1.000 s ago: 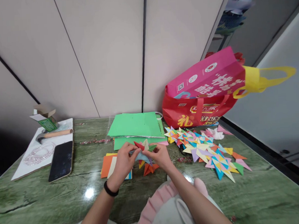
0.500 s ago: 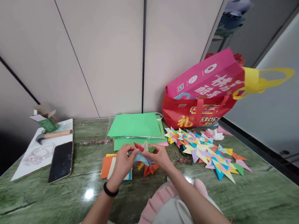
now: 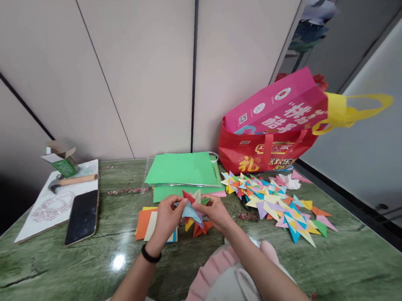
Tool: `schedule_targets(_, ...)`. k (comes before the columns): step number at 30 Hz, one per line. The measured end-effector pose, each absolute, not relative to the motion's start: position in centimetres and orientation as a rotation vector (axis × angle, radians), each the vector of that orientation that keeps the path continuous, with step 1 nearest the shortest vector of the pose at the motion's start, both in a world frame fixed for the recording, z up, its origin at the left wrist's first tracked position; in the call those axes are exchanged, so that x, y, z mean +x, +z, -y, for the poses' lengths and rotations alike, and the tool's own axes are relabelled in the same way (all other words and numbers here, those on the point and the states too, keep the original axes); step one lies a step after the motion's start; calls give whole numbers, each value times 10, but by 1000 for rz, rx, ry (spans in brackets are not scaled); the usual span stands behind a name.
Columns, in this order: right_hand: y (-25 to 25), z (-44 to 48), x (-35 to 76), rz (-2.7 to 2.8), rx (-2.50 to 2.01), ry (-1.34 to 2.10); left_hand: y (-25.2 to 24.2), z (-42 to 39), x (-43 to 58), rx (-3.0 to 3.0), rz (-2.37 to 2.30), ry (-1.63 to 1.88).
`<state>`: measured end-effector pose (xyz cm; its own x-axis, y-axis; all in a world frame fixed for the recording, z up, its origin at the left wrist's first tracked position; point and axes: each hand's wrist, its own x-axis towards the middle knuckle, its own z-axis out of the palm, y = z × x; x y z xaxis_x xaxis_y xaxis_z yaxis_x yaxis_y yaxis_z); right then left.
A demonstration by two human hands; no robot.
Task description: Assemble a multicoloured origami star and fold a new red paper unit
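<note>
Both my hands meet over the green marble table [image 3: 58, 272], pinching one folded paper star [image 3: 191, 205] with red, blue, cream and green points. My left hand [image 3: 166, 220] grips its left side and wears a black wristband. My right hand [image 3: 215, 213] grips its right side. Under the star lie orange folded pieces [image 3: 202, 228] and a small stack of square coloured papers [image 3: 147, 223]. A spread of several finished multicoloured paper stars [image 3: 275, 202] lies to the right.
Green paper sheets [image 3: 183, 169] lie behind my hands. A red and pink shopping bag [image 3: 274, 128] with a yellow handle stands at the back right. At the left a white board [image 3: 82, 169] bears a hammer [image 3: 71, 180], a small box [image 3: 61, 159], beads and a phone [image 3: 82, 216].
My fingers have shifted slightly on the star, which has turned a little. The view has drifted slightly; nothing else moved.
</note>
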<state>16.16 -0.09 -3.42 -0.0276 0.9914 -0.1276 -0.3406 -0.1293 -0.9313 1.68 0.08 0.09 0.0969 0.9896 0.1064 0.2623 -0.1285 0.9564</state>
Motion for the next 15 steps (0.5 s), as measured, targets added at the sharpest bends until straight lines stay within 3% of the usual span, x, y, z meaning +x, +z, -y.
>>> schedule_targets(15,-31,2,161,830,-1024,1472,-7,-1,18,1513,-1365,1119)
